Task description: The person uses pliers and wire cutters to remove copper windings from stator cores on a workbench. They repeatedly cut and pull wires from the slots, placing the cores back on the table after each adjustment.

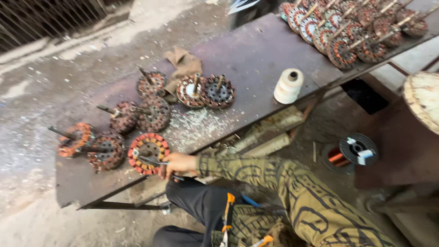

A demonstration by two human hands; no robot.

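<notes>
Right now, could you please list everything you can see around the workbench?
workbench: one, dark brown, running across the middle
wound motor stators with shafts: nine, copper and reddish, on the near end of the bench
more stators: a packed cluster, far end
thread cone: one, cream, upright on the bench
cloth: one, tan, behind the stators
wire spool: one, black with copper wire, on the floor
right hand: gripping a thin tool at the nearest stator
left hand: not in view

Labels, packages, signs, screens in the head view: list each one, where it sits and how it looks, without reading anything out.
Label on the black wire spool: on the floor to the right, below the bench; small white rectangular tags on its black round flange, copper wire beneath.
No packages, signs or screens show.
</notes>
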